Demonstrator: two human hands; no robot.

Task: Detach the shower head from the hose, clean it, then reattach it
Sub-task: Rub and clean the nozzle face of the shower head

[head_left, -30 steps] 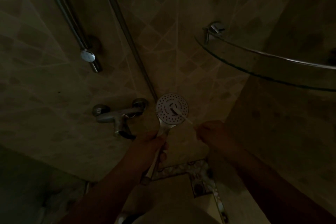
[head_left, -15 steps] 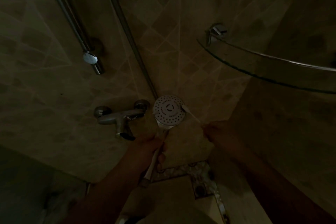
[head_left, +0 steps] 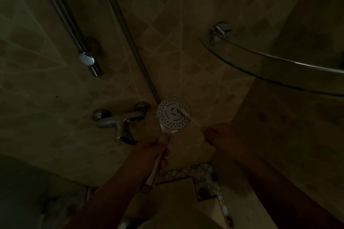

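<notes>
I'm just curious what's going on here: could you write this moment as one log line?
stage: cleaning | left hand: grips shower head handle | right hand: holds thin white brush, tip on spray face | hose: detached

Pretty dark in here. Left hand grips the shower head by its handle, spray face up toward the camera. Right hand pinches a thin white brush whose tip sits on the middle of the face. Mixer tap on the tiled wall just left, glass corner shelf upper right.
</notes>
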